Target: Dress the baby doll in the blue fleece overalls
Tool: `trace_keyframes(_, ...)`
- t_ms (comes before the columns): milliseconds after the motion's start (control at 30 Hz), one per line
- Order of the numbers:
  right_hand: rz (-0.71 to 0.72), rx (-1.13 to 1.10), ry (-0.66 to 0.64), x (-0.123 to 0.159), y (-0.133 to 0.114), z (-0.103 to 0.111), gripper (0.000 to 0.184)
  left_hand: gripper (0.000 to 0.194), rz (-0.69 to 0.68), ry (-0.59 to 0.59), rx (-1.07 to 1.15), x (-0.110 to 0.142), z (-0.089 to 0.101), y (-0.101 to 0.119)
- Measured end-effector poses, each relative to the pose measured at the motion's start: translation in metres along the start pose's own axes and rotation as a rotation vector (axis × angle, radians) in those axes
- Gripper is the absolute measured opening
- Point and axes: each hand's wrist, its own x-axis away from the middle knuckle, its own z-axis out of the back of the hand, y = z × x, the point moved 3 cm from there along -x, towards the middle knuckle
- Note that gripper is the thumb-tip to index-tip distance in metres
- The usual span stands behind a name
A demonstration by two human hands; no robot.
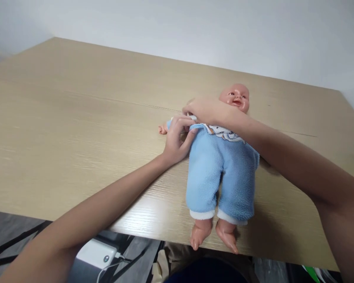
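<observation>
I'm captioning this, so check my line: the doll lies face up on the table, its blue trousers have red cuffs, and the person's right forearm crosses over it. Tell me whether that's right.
Wrong on the cuffs: the head view shows them white, not red. The doll does lie face up on the table in blue trousers, with the right forearm crossing over it.

The person's arms (129, 192) were bare to above the elbows, slim and smooth in outline, and the left hand (177, 137) and right hand (205, 110) were bare too, with slender fingers. Down at the waist I saw a dark navy garment (206, 271), too shadowed to show its weave. Around it was khaki-tan cloth (177, 253), apparently trousers, creased and paler along the folds at the left.
</observation>
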Motion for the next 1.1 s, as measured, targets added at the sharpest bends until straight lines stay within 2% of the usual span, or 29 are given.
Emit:
trace_keyframes(67, 0.07, 0.245, -0.179, 0.001, -0.004, -0.006, 0.033, 0.022, -0.013, -0.003, 0.032, 0.0, 0.0, 0.0)
trace_keyframes(100, 0.105, 0.341, -0.222, 0.005, -0.007, -0.005, 0.028, 0.022, -0.015, -0.007, 0.049, 0.0, -0.001, 0.0)
trace_keyframes(233, 0.126, 0.416, -0.062, 0.025, -0.019, 0.012, 0.018, 0.031, -0.033, -0.029, 0.034, -0.002, -0.002, 0.001)
trace_keyframes(367, 0.069, 0.346, 0.073, 0.044, -0.018, 0.033, 0.027, 0.036, -0.073, -0.049, -0.02, 0.002, -0.002, 0.001)
trace_keyframes(533, -0.032, 0.17, 0.063, 0.058, -0.009, 0.044, 0.039, 0.031, -0.136, -0.01, -0.038, 0.014, 0.0, -0.002)
trace_keyframes(667, 0.0, 0.217, 0.072, 0.06, -0.009, 0.038, 0.035, 0.02, -0.259, 0.065, -0.01, 0.018, 0.0, 0.0)
trace_keyframes(733, 0.022, 0.243, 0.074, 0.058, -0.009, 0.034, 0.036, 0.021, -0.188, 0.06, 0.041, 0.017, -0.003, -0.002)
trace_keyframes(833, 0.01, 0.225, 0.02, 0.058, -0.012, 0.03, 0.035, 0.03, 0.057, 0.1, 0.118, 0.012, -0.006, -0.007)
trace_keyframes(1000, -0.136, 0.114, 0.005, 0.079, -0.025, 0.038, 0.015, 0.046, 0.34, 0.134, 0.285, 0.01, -0.014, -0.016)
trace_keyframes(1100, -0.195, 0.159, -0.082, 0.099, -0.031, 0.036, 0.037, 0.053, 0.548, 0.166, 0.497, 0.014, -0.021, -0.023)
